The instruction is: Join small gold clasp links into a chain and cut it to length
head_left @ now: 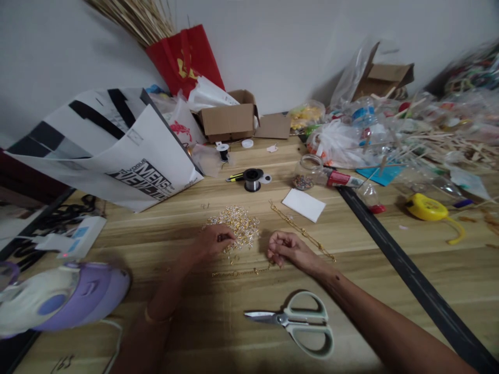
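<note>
Nearest lie the pale-handled scissors [288, 318] on the wood-grain tabletop [202, 332], blades pointing left; a forearm dropping low could knock them. Just beyond, a gold-coloured chain [241, 272] stretches across the wood, its right end at the right hand [286, 248]; a careless tug there could drag it or kink its links. That hand comes in from the lower right, palm turned inward, fingers curled, thumb and forefinger seemingly pinched on the chain's end. The left hand [217, 239] is palm-down, fingers bent at the near edge of a heap of clear and gold-coloured beads [244, 223]; whether it grips one, I cannot tell. A sideways sweep of its fingers could scatter that loose heap. Farther right lies a second chain [304, 231], then a wire spool [252, 183] and a bead jar [307, 174].
</note>
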Tool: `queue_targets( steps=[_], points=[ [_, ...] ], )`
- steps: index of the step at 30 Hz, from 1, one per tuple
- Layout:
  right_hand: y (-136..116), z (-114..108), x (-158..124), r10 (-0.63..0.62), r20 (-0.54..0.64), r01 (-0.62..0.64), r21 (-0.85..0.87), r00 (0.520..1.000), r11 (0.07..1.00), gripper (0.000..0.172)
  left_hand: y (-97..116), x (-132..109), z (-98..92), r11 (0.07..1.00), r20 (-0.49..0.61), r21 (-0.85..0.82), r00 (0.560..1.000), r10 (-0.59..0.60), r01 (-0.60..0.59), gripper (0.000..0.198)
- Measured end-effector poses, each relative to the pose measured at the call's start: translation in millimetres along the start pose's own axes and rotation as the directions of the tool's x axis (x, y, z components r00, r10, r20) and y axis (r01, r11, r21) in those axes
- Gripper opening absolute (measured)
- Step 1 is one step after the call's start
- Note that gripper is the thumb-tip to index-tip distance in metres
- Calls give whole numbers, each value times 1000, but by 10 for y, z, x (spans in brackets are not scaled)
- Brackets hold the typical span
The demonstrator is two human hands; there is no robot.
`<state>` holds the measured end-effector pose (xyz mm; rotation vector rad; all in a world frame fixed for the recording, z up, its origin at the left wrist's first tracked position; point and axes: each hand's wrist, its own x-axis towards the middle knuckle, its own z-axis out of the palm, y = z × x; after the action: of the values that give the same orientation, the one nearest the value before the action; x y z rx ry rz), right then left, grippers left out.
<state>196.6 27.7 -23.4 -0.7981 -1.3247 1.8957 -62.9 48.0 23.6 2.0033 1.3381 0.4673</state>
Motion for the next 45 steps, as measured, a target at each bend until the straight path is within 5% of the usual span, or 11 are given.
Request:
queue_targets(
  steps=[4,13,20,28,36,45],
  points=[
    [-5,-4,2,3,2,-3,-9,1000,1000,25,-93,25,20,994,-128,106,992,-18,31,12],
    [-42,16,0,28,-11,-28,-18,1000,999,28,-139,46,81,969,-103,241,991,89,-62,12],
    [-27,4,-2,26,-7,-26,-24,1000,999,27,-78,26,44,997,-248,-33,966,-78,73,11],
    [-23,2,1,16,-2,-16,-5,1000,1000,27,-106,46,41,887,-264,-447,931,-250,111,19],
    [-48,16,-1,23,-14,-23,-12,1000,1000,28,-121,86,173,791,-220,-607,941,-258,75,28],
    [-39,18,3,16,-13,-16,-8,1000,1000,27,-80,82,180,797,-200,-588,928,-314,142,29]
  ],
)
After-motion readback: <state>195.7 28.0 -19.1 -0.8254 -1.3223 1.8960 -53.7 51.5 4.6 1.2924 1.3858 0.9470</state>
